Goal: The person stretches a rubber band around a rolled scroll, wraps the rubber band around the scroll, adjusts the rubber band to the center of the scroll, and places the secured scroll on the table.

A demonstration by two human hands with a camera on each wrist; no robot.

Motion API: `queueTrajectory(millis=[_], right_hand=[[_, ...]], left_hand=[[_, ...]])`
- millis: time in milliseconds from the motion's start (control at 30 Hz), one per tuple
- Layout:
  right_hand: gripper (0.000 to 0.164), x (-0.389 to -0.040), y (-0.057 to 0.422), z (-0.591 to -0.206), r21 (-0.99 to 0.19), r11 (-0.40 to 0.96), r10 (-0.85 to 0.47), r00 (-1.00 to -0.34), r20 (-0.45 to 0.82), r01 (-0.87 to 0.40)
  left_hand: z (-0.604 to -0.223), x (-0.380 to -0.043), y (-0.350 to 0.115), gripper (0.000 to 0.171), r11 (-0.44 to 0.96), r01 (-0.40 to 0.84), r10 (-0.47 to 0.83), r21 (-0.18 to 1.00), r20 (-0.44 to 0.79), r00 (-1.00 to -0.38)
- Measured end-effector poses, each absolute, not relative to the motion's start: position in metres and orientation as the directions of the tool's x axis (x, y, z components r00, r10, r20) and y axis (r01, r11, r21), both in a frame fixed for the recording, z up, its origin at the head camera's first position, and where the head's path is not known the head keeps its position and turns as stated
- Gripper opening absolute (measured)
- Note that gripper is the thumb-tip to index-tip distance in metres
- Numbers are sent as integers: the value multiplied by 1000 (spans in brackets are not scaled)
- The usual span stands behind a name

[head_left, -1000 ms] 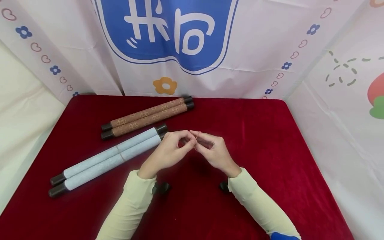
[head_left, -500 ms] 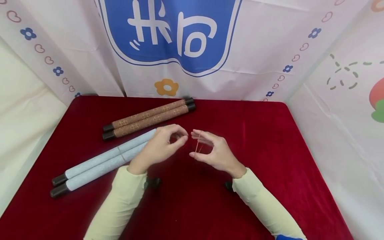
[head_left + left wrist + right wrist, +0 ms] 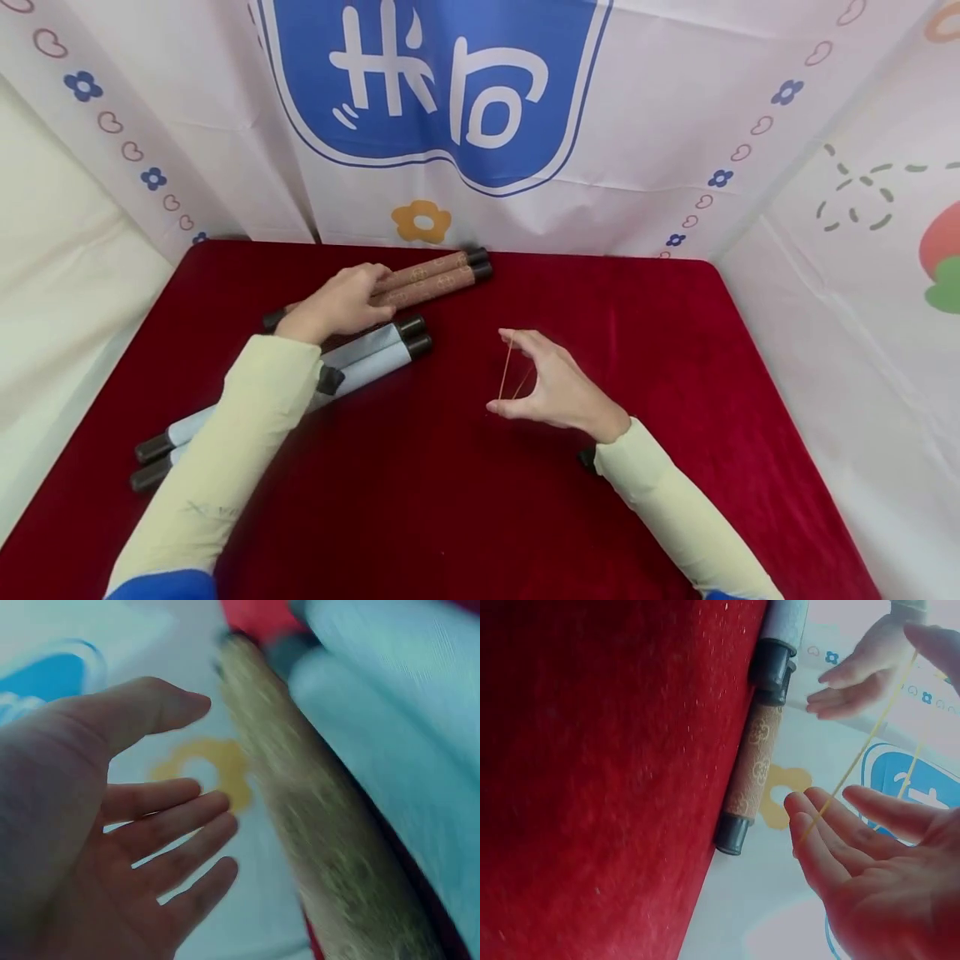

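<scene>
My left hand (image 3: pixel 341 302) hovers over the pair of brown patterned scrolls (image 3: pixel 438 286) at the back, hiding their left part in the head view. In the left wrist view its fingers (image 3: pixel 180 825) are loosely spread with nothing between them, beside a brown scroll (image 3: pixel 300 802). To the right, my right hand (image 3: pixel 558 383) is raised above the table. A thin rubber band (image 3: pixel 506 368) is stretched between its thumb and fingertips, and the right wrist view shows the same band (image 3: pixel 866 742) running taut across the spread fingers.
A pair of light blue scrolls (image 3: pixel 375 367) with black ends lies in front of the brown ones, partly under my left forearm (image 3: pixel 255 425). Red velvet (image 3: pixel 450 500) covers the table. A printed white curtain (image 3: pixel 637 133) stands along the back edge.
My hands have parted. The left moved left and back to over the brown scrolls; the right shifted slightly right and toward me, spreading the rubber band between thumb and fingers.
</scene>
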State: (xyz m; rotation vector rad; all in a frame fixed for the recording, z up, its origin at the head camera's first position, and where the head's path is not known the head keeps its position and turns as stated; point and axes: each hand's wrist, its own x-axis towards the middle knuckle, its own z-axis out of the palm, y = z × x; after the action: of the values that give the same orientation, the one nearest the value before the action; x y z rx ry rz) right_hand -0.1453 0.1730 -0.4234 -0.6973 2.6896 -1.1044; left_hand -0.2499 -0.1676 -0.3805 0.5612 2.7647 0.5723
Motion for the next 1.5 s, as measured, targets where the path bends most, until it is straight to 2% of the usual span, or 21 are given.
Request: queueTrajectory(millis=[267, 400, 667, 867, 1133, 1233, 1400, 1500], right_hand=[[104, -144, 178, -412, -646, 656, -501, -865, 14, -391], [105, -144, 178, -407, -635, 660, -513, -859, 9, -401], [108, -147, 175, -407, -620, 684, -511, -859, -30, -385], [109, -151, 177, -405, -604, 702, -499, -865, -40, -377], [108, -158, 180, -401, -590, 712, -498, -866, -42, -380], [106, -158, 181, -398, -598, 705, -496, -868, -32, -381], [107, -159, 184, -397, -605, 700, -495, -869, -27, -380], [106, -160, 186, -397, -614, 699, -488, -872, -33, -367]], left_hand=[[-399, -282, -179, 100, 912, 214, 333, 351, -327, -884], [-404, -295, -177, 103, 916, 228, 343, 331, -349, -872], [-408, -306, -171, 101, 927, 266, 354, 263, -386, -852], [-413, -312, -168, 76, 940, 273, 335, 205, -386, -860], [-418, -316, -167, 50, 932, 282, 347, 226, -346, -872], [-415, -315, -168, 49, 933, 278, 345, 230, -338, -876], [-407, -311, -172, 67, 924, 297, 361, 241, -297, -884], [-400, -306, -175, 69, 914, 326, 382, 241, -246, -891]])
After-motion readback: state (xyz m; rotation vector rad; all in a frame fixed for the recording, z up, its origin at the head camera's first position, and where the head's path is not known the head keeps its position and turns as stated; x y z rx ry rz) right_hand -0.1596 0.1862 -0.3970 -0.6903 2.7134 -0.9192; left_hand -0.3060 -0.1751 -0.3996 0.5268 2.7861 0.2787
